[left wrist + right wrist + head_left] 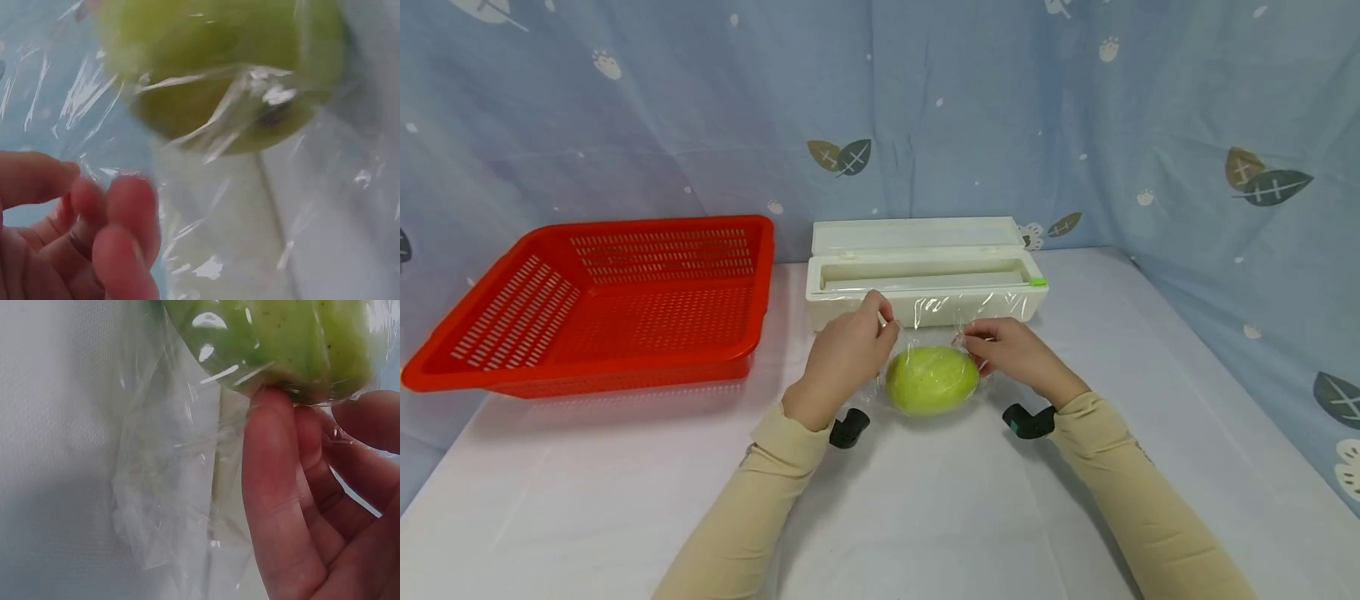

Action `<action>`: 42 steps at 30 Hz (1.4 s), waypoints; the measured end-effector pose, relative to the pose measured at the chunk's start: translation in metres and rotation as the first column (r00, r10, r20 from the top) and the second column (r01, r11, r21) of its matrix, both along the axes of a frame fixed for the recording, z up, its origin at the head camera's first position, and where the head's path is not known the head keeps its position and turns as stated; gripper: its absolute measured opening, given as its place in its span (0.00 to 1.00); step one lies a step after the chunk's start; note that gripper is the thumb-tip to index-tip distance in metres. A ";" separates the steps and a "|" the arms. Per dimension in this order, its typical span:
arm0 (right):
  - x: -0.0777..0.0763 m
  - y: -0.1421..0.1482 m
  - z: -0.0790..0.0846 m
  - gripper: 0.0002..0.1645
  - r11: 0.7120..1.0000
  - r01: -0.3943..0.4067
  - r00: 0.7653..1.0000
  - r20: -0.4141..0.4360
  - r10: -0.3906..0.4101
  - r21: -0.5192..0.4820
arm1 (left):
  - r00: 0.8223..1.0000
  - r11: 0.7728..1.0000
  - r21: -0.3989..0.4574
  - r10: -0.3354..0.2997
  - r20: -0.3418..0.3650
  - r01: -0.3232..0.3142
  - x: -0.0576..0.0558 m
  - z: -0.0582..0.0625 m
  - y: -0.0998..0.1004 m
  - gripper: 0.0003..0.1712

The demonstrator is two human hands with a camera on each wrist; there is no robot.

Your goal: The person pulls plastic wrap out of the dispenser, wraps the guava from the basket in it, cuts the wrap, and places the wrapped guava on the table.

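A green oval fruit (932, 381) with small dark specks lies on the white table, covered with clear cling film (212, 262). At its left, my left hand (853, 350) pinches the film between thumb and fingertips, a little off the fruit in the left wrist view. My right hand (1015, 350) is at the fruit's right end and pinches gathered film there, fingertips right at the skin in the right wrist view. Loose film (156, 519) hangs in folds past the fruit. Just behind both hands stands a white cling film box (925, 310) with its lid (917, 236) raised.
A red slotted plastic basket (625, 371) stands at the left of the table. The film box carries a bright green piece (1037, 282) at its right end. Behind everything hangs a blue patterned curtain (955, 108). White cloth (925, 517) covers the table.
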State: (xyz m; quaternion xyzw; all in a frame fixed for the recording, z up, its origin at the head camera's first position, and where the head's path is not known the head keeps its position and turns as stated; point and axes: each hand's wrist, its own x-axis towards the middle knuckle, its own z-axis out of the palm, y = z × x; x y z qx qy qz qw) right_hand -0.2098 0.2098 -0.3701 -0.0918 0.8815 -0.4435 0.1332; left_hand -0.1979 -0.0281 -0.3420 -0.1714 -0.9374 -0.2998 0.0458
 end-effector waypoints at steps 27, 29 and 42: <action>0.003 0.003 0.000 0.09 0.998 -0.067 0.998 -0.006 0.067 0.004 | 0.982 0.989 -0.056 -0.130 0.135 0.139 -0.019 -0.018 -0.011 0.02; 0.003 0.004 0.000 0.08 0.996 -0.092 0.996 0.003 0.092 -0.003 | 0.992 0.991 -0.068 -0.108 0.064 0.112 -0.017 -0.020 -0.006 0.03; -0.002 0.001 -0.002 0.08 0.994 -0.106 0.983 -0.148 0.109 0.033 | 0.998 0.997 0.048 -0.063 -0.021 0.064 -0.011 -0.025 0.009 0.03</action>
